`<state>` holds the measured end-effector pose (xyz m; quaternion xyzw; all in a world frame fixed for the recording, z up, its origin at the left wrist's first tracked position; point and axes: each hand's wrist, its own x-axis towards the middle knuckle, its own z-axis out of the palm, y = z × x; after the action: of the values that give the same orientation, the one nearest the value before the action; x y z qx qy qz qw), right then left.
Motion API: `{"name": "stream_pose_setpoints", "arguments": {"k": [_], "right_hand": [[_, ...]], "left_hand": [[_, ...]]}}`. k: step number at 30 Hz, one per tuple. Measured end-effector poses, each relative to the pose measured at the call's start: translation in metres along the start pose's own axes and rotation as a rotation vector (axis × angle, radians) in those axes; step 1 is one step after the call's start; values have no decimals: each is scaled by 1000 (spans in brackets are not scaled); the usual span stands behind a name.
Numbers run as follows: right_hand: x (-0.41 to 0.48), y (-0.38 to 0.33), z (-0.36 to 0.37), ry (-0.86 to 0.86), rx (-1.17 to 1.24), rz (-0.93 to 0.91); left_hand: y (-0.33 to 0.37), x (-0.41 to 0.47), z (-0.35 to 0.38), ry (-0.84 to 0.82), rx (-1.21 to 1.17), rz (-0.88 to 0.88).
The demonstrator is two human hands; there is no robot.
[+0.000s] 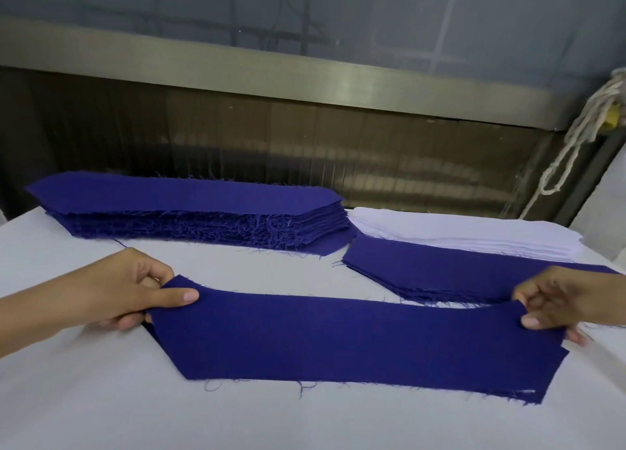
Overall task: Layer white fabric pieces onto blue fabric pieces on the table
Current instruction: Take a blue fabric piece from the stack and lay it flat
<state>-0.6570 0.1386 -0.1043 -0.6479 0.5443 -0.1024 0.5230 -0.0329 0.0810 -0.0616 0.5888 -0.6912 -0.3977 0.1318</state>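
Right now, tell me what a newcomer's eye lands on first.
The long blue fabric piece spans the foreground, its ends pinched by the left hand and right hand. Behind it, a tall frayed blue stack sits at left, and a white stack at right behind a lower blue pile.

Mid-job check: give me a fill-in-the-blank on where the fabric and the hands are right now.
1. The left hand and right hand pinch the ends of a piece coloured ____.
2. The tall blue stack lies to the ____ of the white stack.
3. The low blue stack lies in ____ of the white stack.
Missing words: blue; left; front.
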Motion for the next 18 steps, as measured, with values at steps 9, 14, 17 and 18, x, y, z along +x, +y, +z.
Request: {"name": "stream_pose_setpoints", "arguments": {"k": [9,14,17,18], "right_hand": [[-31,-39,6,-24,-6,85],[-38,-37,5,77,-73,165],[-41,-35,6,168,-153,209],[-42,-36,7,201,-196,235]], "left_hand": [[1,3,8,92,81,38],[1,2,9,138,157,73],[-4,2,6,168,266,50],[-5,2,4,184,305,46]]}}
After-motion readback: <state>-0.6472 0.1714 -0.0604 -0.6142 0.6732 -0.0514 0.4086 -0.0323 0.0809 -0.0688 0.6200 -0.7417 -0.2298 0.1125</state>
